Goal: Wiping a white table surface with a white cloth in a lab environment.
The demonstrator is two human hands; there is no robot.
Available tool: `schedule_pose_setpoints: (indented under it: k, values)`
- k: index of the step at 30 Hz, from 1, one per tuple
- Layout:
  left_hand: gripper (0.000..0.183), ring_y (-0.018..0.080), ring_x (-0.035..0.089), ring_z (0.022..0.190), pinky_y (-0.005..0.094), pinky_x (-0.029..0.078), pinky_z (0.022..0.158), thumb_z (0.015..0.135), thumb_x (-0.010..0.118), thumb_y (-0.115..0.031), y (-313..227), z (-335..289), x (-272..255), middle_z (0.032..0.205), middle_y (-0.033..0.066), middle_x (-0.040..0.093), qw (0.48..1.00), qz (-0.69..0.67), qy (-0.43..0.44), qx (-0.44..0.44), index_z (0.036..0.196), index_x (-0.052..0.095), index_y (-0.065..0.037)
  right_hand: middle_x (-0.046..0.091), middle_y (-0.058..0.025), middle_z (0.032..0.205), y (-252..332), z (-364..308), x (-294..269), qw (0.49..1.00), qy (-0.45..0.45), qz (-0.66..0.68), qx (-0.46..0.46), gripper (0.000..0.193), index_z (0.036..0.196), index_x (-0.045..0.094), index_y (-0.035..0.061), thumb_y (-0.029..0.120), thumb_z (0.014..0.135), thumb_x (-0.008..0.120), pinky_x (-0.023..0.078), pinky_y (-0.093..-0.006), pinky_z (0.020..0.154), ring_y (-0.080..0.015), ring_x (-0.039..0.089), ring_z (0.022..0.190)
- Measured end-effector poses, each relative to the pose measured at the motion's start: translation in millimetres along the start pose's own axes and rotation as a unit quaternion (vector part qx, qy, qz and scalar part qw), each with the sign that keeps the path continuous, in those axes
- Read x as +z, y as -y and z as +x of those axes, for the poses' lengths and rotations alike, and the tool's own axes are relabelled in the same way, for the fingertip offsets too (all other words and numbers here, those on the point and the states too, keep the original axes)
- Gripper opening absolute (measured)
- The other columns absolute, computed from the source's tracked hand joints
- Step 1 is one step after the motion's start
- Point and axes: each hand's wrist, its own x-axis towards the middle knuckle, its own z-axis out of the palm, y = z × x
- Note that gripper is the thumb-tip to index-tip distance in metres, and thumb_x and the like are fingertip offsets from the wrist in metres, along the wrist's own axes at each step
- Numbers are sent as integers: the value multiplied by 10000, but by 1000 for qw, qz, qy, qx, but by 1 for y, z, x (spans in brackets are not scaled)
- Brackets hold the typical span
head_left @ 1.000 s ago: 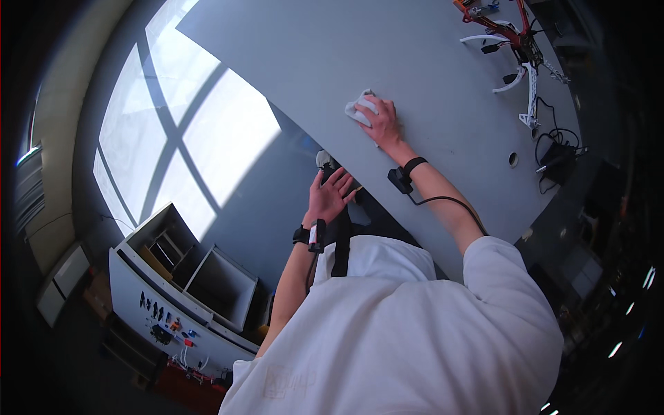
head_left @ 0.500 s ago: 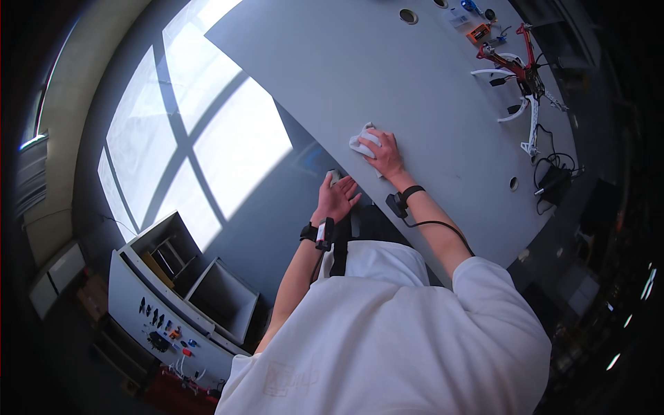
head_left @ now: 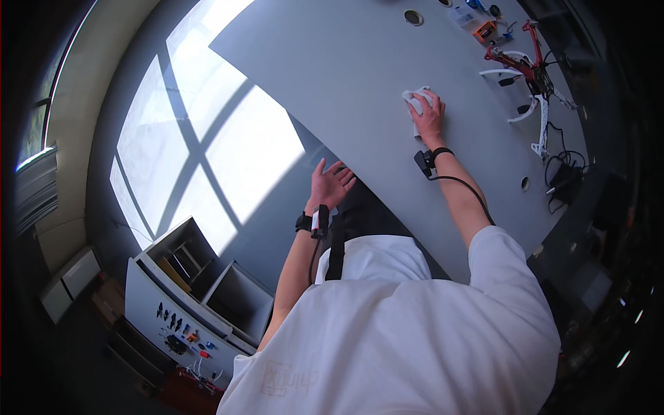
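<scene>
My right hand (head_left: 430, 119) presses a crumpled white cloth (head_left: 415, 101) onto the grey tabletop (head_left: 346, 76), its fingers curled over it. A black strap with a small camera-like device and a cable sits on that wrist. Beside the table's near edge hangs my left hand (head_left: 330, 185), palm up, fingers spread, with nothing in it. It wears a similar strap with a small device (head_left: 319, 221).
At the table's right stands a red and white drone frame (head_left: 536, 79), with a black adapter and cables (head_left: 566, 178) nearer me. An orange box (head_left: 485, 31) and small parts lie at the far right. Lower left is a cabinet (head_left: 207, 277) with open compartments and small parts on top.
My right hand has slid the cloth away from the near edge, farther and to the right across the tabletop. My left hand stays beside the edge, its fingers spread wider.
</scene>
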Motion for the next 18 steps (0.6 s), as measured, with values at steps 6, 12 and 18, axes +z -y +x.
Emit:
schedule_pose_setpoints:
  k: [6, 12, 18]
  values:
    - [618, 281, 397, 1220, 396, 342, 994, 937, 364, -418, -16, 11, -4, 1368, 177, 342, 999, 42, -5, 21, 1357, 267, 24, 464, -46, 1186, 5, 1, -2, 1000, 10, -2, 14, 351, 1054, 602, 191, 212, 726, 725, 399, -405, 909, -309, 443, 1053]
    - [514, 253, 448, 1139, 403, 349, 976, 937, 373, -382, -35, 20, -9, 1235, 133, 458, 999, 39, -18, 8, 1262, 380, 16, 473, -43, 1175, 5, 5, 5, 999, -5, 12, 32, 334, 1041, 607, 183, 200, 726, 719, 390, -421, 908, -310, 443, 1051]
    - [483, 238, 445, 1145, 414, 343, 969, 934, 377, -369, -61, 21, -3, 1198, 112, 476, 996, 77, -38, -26, 1239, 401, 4, 486, -47, 1157, -2, 33, 19, 986, -98, -19, 132, 305, 1017, 619, 185, 217, 728, 713, 389, -418, 891, -307, 454, 1036]
